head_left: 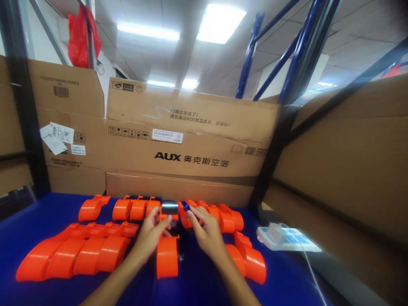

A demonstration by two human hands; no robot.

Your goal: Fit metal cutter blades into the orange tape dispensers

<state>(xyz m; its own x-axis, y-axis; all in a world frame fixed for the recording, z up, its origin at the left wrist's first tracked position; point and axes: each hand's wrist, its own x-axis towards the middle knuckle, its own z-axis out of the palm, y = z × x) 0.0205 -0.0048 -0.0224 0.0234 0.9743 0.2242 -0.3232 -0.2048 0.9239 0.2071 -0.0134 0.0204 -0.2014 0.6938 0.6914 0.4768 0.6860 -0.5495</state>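
On the blue desk [38, 229], both hands meet over an orange tape dispenser [167, 255] standing among rows of others. Left hand [151, 233] pinches its top beside the dark roller [169, 208], steadying it; right hand [205, 231] grips a small blue piece [186, 207].

far: AUX cardboard box [191, 144] standing behind blue table [38, 225] | far left: red bag [79, 36] hanging high | right: white device [287, 238] with cable [310, 267] | far right: blue rack posts [306, 46]
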